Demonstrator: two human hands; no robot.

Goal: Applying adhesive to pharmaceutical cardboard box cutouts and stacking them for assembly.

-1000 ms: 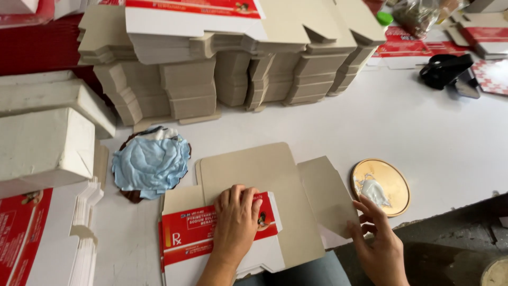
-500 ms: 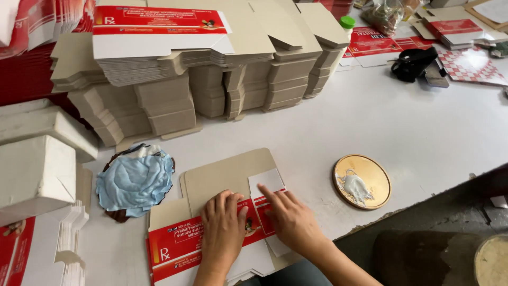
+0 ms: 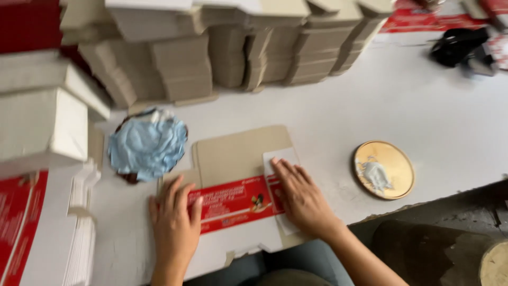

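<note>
Flat carton blank (image 3: pixel 241 180) on counter (image 3: pixel 402 111), long axis left-right. Left hand (image 3: pixel 174 222) open, flat on blank's left end; right hand (image 3: pixel 301 196) open, pressing right flap. Both touching, equally near.

I see a flat carton blank (image 3: pixel 241 175) lying on the table (image 3: pixel 402 111) at its near edge. My left hand (image 3: pixel 175 220) rests on the blank's left part, my right hand (image 3: pixel 301 196) on its right part, over a folded-in flap. Just behind and left of the blank sits a crumpled cloth (image 3: pixel 148 143). To the right, apart from the blank, lies a round dish (image 3: pixel 383 169). Behind everything, stacks of folded blanks (image 3: pixel 248 63) run across the table. More stacks (image 3: pixel 42 132) stand at the left edge.
</note>
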